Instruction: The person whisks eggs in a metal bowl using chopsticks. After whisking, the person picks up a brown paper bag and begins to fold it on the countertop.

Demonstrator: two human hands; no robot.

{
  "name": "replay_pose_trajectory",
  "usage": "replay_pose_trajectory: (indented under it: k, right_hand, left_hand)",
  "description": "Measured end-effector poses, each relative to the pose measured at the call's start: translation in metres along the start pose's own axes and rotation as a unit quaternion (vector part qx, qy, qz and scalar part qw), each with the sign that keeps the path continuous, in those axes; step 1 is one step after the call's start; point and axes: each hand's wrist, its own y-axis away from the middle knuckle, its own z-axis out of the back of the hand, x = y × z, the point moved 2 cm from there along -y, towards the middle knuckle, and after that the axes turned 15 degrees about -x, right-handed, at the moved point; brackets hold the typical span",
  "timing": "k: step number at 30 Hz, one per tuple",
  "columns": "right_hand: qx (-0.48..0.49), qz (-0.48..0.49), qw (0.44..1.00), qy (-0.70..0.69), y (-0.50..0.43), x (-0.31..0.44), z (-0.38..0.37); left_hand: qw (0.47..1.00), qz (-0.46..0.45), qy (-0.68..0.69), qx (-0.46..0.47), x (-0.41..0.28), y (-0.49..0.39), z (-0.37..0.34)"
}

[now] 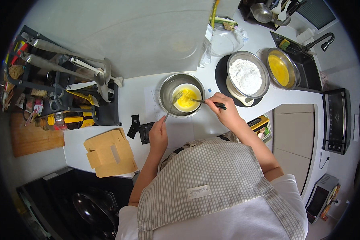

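Observation:
A small white bowl (197, 105) sits inside a stainless steel mixing bowl (165, 87) on the white counter. Yellow mashed food (185, 99), possibly egg yolk, lies in the small bowl. My left hand (159, 134) holds a metal fork (169, 112) by its handle, and its tines reach over the bowl's left side. From the right, my right hand (225, 110) grips a black-handled utensil (198, 101) whose tip is in the yellow food; its working end is too small to identify. Beneath the steel bowl's left side lies a sheet of paper (150, 102) with writing.
To the right, a bowl of white powder (246, 73) stands on a kitchen scale (248, 102), beside a steel bowl of yellow liquid (278, 69) near the sink (310, 72). Leftward are a utensil rack (108, 117), black packets (144, 132) and an unfolded cardboard box (108, 153).

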Motion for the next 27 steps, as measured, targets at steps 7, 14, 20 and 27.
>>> replay_pose_trajectory:
  k: [7,14,20,27]
  right_hand:
    - [0.020,-0.013,1.000,-0.001,-0.011,-0.003,-0.012]
    - [0.044,0.000,0.999,-0.006,-0.005,-0.007,-0.017]
    - [0.057,0.054,0.996,-0.039,0.001,0.000,-0.001]
    - [0.096,0.028,0.993,-0.062,-0.004,-0.026,-0.009]
  left_hand:
    - [1.000,0.018,-0.010,0.009,0.001,0.001,0.000]
    - [1.000,0.024,-0.013,0.008,0.003,0.001,0.000]
    - [1.000,0.020,-0.015,-0.004,0.002,-0.001,0.003]
    - [1.000,0.007,-0.005,-0.007,0.002,-0.003,0.000]
